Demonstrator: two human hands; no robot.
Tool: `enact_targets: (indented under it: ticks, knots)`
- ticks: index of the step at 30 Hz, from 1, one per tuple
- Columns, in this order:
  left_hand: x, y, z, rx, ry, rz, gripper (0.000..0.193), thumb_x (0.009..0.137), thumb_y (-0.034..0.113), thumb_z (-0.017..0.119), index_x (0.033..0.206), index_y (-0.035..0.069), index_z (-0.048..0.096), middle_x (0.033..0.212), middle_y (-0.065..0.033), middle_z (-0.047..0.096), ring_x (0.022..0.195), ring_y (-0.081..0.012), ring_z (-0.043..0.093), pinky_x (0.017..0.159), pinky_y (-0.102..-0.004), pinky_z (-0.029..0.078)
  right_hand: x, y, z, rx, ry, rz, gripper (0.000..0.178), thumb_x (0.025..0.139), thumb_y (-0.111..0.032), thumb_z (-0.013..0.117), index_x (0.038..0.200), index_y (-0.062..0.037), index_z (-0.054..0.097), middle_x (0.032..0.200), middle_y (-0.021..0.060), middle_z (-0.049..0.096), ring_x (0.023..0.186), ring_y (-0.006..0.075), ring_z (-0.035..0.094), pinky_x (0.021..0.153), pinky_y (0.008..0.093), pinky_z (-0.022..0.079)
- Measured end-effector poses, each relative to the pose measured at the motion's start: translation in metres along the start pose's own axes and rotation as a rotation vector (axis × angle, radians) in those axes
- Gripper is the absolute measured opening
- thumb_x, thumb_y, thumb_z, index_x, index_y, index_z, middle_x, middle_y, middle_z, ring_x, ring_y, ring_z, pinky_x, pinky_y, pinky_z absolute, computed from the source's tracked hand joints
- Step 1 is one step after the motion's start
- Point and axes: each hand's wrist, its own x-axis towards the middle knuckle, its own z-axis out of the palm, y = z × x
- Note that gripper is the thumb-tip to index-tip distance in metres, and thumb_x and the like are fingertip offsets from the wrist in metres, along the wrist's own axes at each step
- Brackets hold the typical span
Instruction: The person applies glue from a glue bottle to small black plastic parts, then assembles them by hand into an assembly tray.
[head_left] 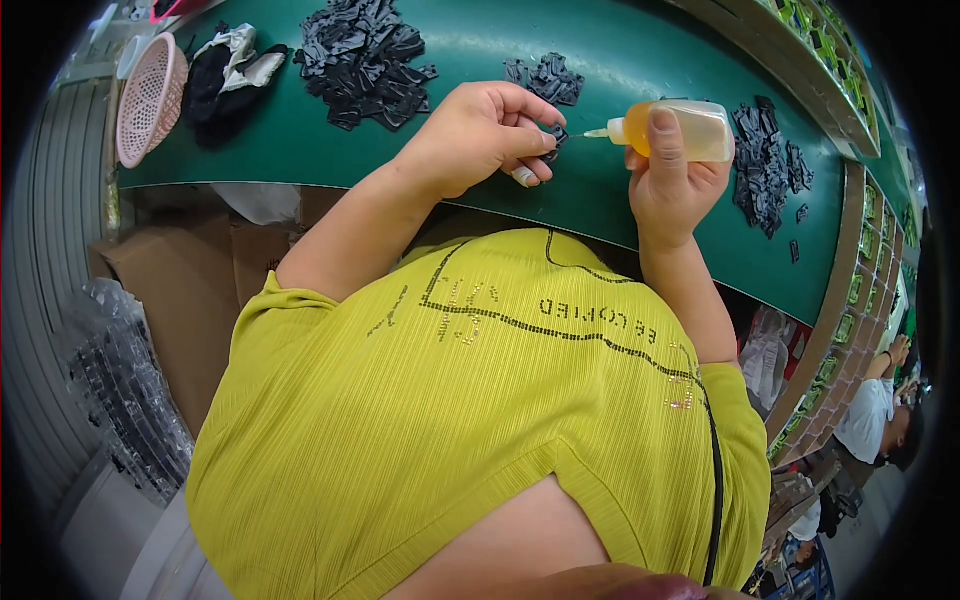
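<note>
My left hand (490,137) pinches a small black plastic part (556,146) above the near side of the green table. In my right hand (678,185) is a squeeze bottle (690,131) of clear plastic with yellowish liquid inside, held nearly level. Its thin needle tip (592,134) points left and reaches close to the black part; whether it touches cannot be made out. Beyond my hands lies a small pile of black parts (552,79). A larger heap of them (362,60) is at the left, and another pile (762,165) is to the right of the bottle.
The green tabletop (480,50) runs across in front of me. At its left end are a pink plastic basket (152,100) and a dark and white cloth bundle (225,80). A rack of green pieces (848,300) borders the right side. Cardboard boxes (180,290) stand below the table at left.
</note>
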Motion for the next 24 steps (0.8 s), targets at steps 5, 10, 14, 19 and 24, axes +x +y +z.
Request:
enact_targets:
  ticks: [5, 10, 14, 19, 24]
  knots:
    - [-0.0001, 0.0018, 0.0037, 0.043, -0.009, -0.022, 0.023, 0.085, 0.004, 0.062, 0.106, -0.005, 0.06, 0.086, -0.0116, 0.067, 0.067, -0.0158, 0.067, 0.06, -0.0222, 0.054, -0.001, 0.0029, -0.0014, -0.134, -0.048, -0.088, 0.014, 0.086, -0.013, 0.069, 0.084, -0.0009, 0.061, 0.073, 0.0042, 0.064, 0.052, 0.006, 0.053, 0.046, 0.0167, 0.039]
    - [-0.0007, 0.002, 0.0053, 0.057, 0.002, -0.026, 0.023, 0.084, 0.004, 0.063, 0.106, -0.005, 0.06, 0.086, -0.0118, 0.067, 0.067, -0.0157, 0.067, 0.059, -0.0225, 0.054, -0.001, 0.0018, -0.0001, -0.144, -0.049, -0.091, 0.014, 0.086, -0.013, 0.07, 0.084, -0.0014, 0.062, 0.072, 0.0039, 0.064, 0.052, 0.0057, 0.053, 0.046, 0.017, 0.039]
    - [0.0003, 0.0006, 0.0049, 0.071, 0.002, -0.016, 0.023, 0.084, 0.004, 0.063, 0.105, -0.005, 0.06, 0.084, -0.0116, 0.067, 0.067, -0.0157, 0.067, 0.059, -0.0224, 0.053, -0.0013, 0.0018, 0.0007, -0.182, -0.055, -0.098, 0.014, 0.086, -0.013, 0.07, 0.084, -0.0014, 0.062, 0.072, 0.0036, 0.064, 0.052, 0.0057, 0.053, 0.046, 0.017, 0.039]
    - [0.001, 0.0, 0.0046, 0.078, -0.002, -0.009, 0.023, 0.084, 0.004, 0.063, 0.105, -0.005, 0.06, 0.083, -0.0114, 0.067, 0.066, -0.0157, 0.067, 0.059, -0.0225, 0.053, -0.0016, 0.0042, 0.0002, -0.17, -0.044, -0.096, 0.015, 0.085, -0.012, 0.07, 0.087, -0.0011, 0.06, 0.075, 0.0035, 0.065, 0.053, 0.0057, 0.054, 0.047, 0.0171, 0.039]
    - [0.0019, -0.002, 0.0045, 0.085, -0.006, -0.007, 0.022, 0.084, 0.005, 0.063, 0.104, -0.005, 0.061, 0.083, -0.0112, 0.067, 0.066, -0.0158, 0.067, 0.058, -0.0226, 0.053, -0.0023, 0.003, 0.0028, -0.182, -0.047, -0.099, 0.015, 0.085, -0.011, 0.07, 0.088, -0.0012, 0.06, 0.076, 0.0039, 0.064, 0.053, 0.0061, 0.054, 0.047, 0.0168, 0.039]
